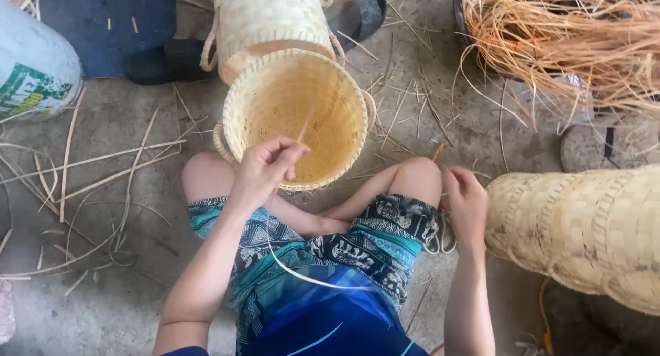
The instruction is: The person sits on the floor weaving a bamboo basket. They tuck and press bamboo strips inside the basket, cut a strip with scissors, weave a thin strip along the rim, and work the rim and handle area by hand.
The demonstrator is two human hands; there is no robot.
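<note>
On the floor between the knees, the basket (pixel 297 119) lies tipped, mouth up toward the weaver, so the left hand (pixel 265 171) pinches a strip (pixel 302 277) at its rim while the right hand (pixel 467 206) clenches scissors (pixel 440 235).

Loose fibre bundle (pixel 570 39), perhaps sandals (pixel 172 59).

right basket (pixel 584 232) edge-cut, scissors (pixel 440 235) – half-hidden

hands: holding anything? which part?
Left hand pinches a thin cane strip at the near rim of the open woven basket; its tail loops over the lap. Right hand is closed by the knee; what it holds cannot be told.
</note>
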